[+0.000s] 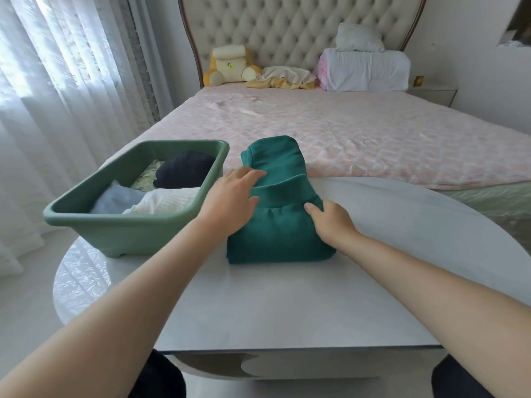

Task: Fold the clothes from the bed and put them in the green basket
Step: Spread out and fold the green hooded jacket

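A dark green garment, folded into a thick bundle, lies on the white table with its far end reaching over the bed's edge. My left hand rests flat on the bundle's left side, fingers spread. On its right side my right hand presses down with the fingers curled onto the cloth. The green basket stands on the table just left of the garment. Inside it lie a black item, a white one, a light blue one and a patterned one.
The bed with a pink quilted cover stretches behind the table. Pillows, a rolled white blanket and a yellow cushion lean at the tufted headboard. White curtains hang at the left. A nightstand stands at the far right.
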Available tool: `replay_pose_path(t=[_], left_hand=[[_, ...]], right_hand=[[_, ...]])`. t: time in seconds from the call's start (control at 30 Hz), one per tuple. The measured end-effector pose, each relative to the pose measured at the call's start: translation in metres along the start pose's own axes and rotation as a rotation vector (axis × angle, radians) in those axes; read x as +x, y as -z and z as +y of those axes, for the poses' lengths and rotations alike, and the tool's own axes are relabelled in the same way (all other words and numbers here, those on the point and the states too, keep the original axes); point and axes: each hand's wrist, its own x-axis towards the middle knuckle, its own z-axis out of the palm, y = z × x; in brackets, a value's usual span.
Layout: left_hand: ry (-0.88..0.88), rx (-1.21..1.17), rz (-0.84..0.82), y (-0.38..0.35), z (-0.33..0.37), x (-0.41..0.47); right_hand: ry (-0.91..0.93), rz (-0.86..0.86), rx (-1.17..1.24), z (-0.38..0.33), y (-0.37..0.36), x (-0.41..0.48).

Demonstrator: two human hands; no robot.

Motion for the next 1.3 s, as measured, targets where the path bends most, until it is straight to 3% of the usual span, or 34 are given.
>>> replay_pose_path(t=[0.1,0.2,0.27,0.37,0.43,0.5,0.63,0.8,0.9,1.17,1.3], left_hand=[[-0.117,-0.006,-0.068,-0.021,0.009,0.000],[0.067,0.022,-0.542,-0.045,0.006,-0.016],[0.172,-0.006,-0.713,-0.053,0.001,-0.024],[0.180,-0.018,-0.643,-0.045,0.004,-0.021],[0.181,-0.005,-0.672,-0.039,0.007,-0.020],[0.153,0.059,-0.760,-0.036,0.009,-0.026],[-0.030,0.257,-0.706,-0.032,0.010,-0.036],[-0.138,0.265,-0.636,-0.028,0.010,-0.034],[-0.097,0.220,-0.663,-0.027,0.012,-0.033],[0.142,-0.083,-0.679,0.020,0.020,-0.012],[0.224,-0.390,-0.683,0.058,0.023,-0.006]], right_hand=[[-0.065,-0.043,-0.142,0.014,-0.004,0.009],[0.068,0.032,-0.348,0.014,-0.001,0.007],[0.201,0.073,-0.391,0.014,0.000,0.006],[0.350,0.137,-0.446,0.015,0.000,0.004],[0.557,0.198,-0.559,0.014,0.001,0.006],[0.682,0.108,-0.613,0.014,0.002,0.013],[0.383,-0.314,-0.489,0.009,0.004,0.016],[0.421,-0.484,-0.784,-0.009,0.024,-0.001],[0.485,-0.537,-0.903,-0.007,0.021,-0.017],[0.352,-0.422,-0.389,-0.022,0.060,-0.025],[0.271,-0.510,0.121,-0.025,0.092,-0.025]])
